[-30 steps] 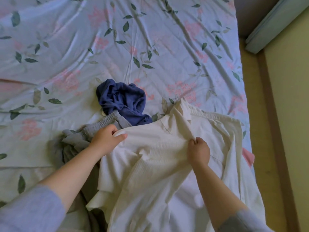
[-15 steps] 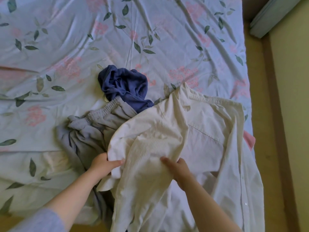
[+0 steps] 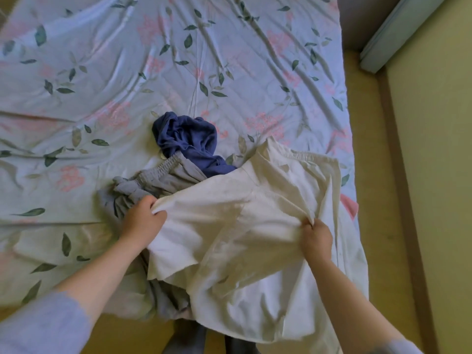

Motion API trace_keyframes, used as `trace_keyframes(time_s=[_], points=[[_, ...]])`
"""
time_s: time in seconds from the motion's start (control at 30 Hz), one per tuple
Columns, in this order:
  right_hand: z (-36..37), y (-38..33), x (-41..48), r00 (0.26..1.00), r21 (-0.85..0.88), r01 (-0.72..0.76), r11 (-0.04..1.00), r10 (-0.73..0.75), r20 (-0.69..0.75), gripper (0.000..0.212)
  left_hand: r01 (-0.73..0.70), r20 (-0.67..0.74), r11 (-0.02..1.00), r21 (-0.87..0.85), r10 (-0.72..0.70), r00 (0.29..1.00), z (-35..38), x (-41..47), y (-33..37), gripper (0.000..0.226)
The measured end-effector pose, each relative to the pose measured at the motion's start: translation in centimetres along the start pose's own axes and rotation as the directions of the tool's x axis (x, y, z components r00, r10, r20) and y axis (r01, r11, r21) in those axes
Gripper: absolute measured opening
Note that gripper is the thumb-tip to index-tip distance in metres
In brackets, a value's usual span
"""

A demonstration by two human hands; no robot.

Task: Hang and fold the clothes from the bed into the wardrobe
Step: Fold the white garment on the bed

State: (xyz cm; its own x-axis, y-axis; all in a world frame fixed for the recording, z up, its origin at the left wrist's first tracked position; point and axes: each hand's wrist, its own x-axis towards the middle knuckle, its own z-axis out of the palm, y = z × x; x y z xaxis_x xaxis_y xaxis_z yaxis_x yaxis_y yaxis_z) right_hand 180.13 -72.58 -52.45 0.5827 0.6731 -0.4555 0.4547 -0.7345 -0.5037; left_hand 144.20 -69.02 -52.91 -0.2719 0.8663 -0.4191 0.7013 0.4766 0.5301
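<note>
The cream garment (image 3: 229,218) was pinched at its opposite edges by the left hand (image 3: 143,221) and right hand (image 3: 316,236), stretched between them over the bed (image 3: 102,72).

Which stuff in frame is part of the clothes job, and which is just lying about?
Job:
cream shirt, in the grip of left hand and right hand
grey elastic-waist trousers
crumpled navy garment
pink fabric at the bed edge, possibly clothing

Lying about:
floral bedsheet
pale blue panel
yellowish floor
</note>
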Motion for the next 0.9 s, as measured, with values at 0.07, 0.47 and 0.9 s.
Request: trace_keyframes(time_s=[0.07, 0.47, 0.9], points=[[-0.9, -0.1, 0.2, 0.997, -0.135, 0.05, 0.99, -0.056, -0.043, 0.021, -0.075, -0.09, 0.987, 0.141, 0.088, 0.992, -1.1, 0.4, 1.1, 0.012], [5.8, 0.3, -6.3, 0.891, -0.157, 0.41, 0.899, -0.357, 0.282, 0.031, -0.174, 0.213, 0.957, 0.232, 0.125, 0.969, 4.7, -4.9, -2.5, 0.027], [16.1, -0.9, -5.7, 0.818, -0.453, 0.523, 0.722, -0.275, 0.506, 0.096, -0.237, 0.302, 0.903, 0.359, 0.128, 0.945, 8.9, -2.3, -9.1, 0.072]])
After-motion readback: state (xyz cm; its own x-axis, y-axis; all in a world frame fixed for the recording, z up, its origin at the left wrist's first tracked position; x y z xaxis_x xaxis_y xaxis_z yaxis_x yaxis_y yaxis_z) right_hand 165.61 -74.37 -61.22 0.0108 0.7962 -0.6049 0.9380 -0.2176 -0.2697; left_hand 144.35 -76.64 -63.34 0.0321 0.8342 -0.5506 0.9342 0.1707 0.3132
